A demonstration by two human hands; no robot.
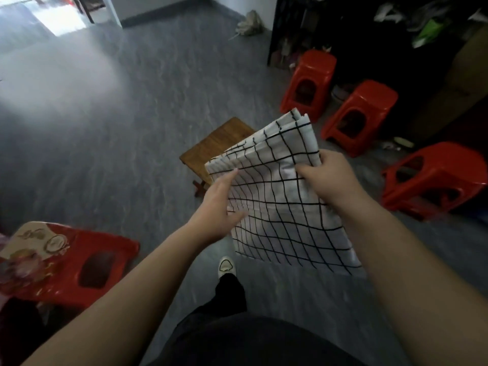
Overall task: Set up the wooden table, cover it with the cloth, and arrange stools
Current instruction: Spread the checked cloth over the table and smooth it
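Your right hand (327, 178) is clamping the folded white black-gridded cloth (277, 207); your left hand (219, 207) is touching it, fingers straight. Try unfolding it squarely over the small brown wooden bench (219, 143).

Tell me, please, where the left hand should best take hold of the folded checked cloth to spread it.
Probably take the cloth by its left edge, coming from the left. The right hand pinches the right edge, so a grip opposite lets the two pull the folds apart. The left hand lies open against that left edge; its fingers could curl round it.
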